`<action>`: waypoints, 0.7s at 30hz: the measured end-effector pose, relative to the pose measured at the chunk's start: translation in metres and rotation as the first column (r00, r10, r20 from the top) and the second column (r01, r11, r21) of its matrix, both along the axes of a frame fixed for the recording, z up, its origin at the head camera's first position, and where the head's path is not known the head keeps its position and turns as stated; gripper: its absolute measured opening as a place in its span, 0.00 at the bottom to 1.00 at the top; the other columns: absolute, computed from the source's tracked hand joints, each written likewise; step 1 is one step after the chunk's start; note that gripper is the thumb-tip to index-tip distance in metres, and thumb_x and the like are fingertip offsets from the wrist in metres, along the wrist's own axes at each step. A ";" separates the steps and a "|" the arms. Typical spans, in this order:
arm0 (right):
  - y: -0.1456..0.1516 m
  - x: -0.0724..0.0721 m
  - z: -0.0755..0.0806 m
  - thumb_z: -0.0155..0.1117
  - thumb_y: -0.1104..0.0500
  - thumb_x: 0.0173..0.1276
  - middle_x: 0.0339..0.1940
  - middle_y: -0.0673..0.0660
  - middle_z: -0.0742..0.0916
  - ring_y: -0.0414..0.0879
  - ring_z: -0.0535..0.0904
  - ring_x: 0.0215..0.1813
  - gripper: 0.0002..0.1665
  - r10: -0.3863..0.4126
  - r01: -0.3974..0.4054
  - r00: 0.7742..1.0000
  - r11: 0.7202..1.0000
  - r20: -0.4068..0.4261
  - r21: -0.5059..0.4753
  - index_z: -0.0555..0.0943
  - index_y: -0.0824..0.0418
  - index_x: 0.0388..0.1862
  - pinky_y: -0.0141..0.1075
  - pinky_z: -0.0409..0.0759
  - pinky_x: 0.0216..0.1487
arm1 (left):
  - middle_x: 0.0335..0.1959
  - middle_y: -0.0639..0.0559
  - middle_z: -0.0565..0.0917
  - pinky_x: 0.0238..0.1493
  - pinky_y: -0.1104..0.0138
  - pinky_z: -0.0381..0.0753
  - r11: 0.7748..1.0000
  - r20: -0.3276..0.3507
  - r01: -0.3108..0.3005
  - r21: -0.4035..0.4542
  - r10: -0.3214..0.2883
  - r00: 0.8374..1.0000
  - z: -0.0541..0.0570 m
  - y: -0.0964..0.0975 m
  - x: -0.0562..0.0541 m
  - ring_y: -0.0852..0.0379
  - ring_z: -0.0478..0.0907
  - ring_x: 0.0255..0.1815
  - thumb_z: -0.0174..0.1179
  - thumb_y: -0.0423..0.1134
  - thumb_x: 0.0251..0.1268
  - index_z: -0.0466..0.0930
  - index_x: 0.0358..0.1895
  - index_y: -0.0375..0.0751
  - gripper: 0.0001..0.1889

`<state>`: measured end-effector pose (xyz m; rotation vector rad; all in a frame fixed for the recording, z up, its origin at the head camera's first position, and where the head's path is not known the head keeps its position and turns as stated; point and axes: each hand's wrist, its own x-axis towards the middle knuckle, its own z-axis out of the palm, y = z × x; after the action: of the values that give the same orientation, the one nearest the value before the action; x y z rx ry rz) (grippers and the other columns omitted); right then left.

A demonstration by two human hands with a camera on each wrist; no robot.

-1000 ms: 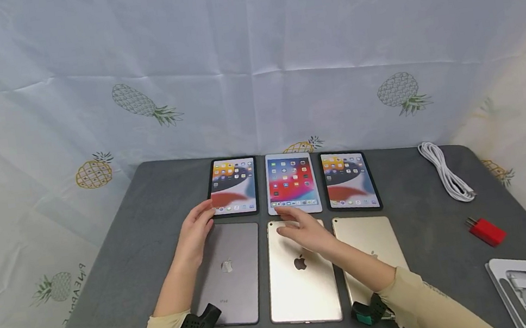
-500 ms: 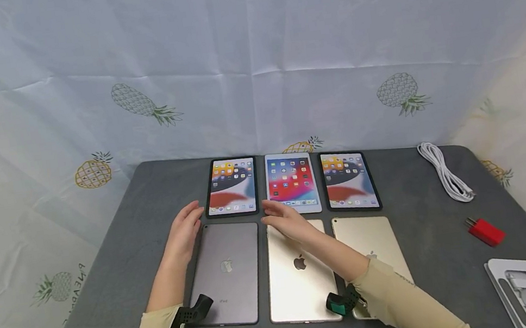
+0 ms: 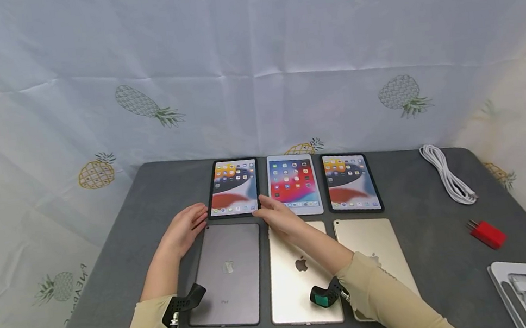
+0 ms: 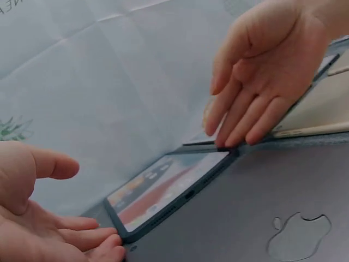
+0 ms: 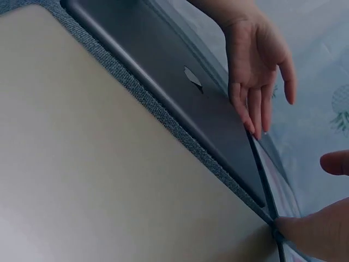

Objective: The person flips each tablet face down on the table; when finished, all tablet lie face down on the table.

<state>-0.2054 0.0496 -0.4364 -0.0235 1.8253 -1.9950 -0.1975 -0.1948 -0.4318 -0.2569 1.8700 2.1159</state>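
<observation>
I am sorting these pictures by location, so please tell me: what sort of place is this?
Probably a staged tabletop recording corner: a pineapple-print cloth hangs behind a grey table, where six tablets lie in two neat rows.

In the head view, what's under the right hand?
Beneath the right hand are parts of the white tablet and the middle gold tablet. The white one's lower-left corner and part of the gold one's top edge are hidden.

A black-edged tablet (image 5: 275,184) is flanked by the left hand (image 5: 252,68) and right hand (image 5: 322,232). A grey tablet (image 5: 155,68) and pale tablet (image 5: 82,136) are seen.
</observation>
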 end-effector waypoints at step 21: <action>-0.003 -0.002 0.004 0.54 0.70 0.66 0.79 0.62 0.54 0.55 0.50 0.77 0.42 -0.098 0.128 0.984 0.971 0.152 -0.200 0.51 0.71 0.76 0.46 0.50 0.76 | 0.75 0.35 0.51 0.75 0.58 0.47 0.996 0.090 -0.084 0.036 0.081 0.993 0.007 0.009 -0.007 0.43 0.50 0.72 0.43 0.40 0.78 0.49 0.75 0.28 0.30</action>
<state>-0.2069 0.0466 -0.4320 0.1580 1.5546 -2.2005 -0.2047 -0.1854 -0.4250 -0.4183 1.7946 2.1554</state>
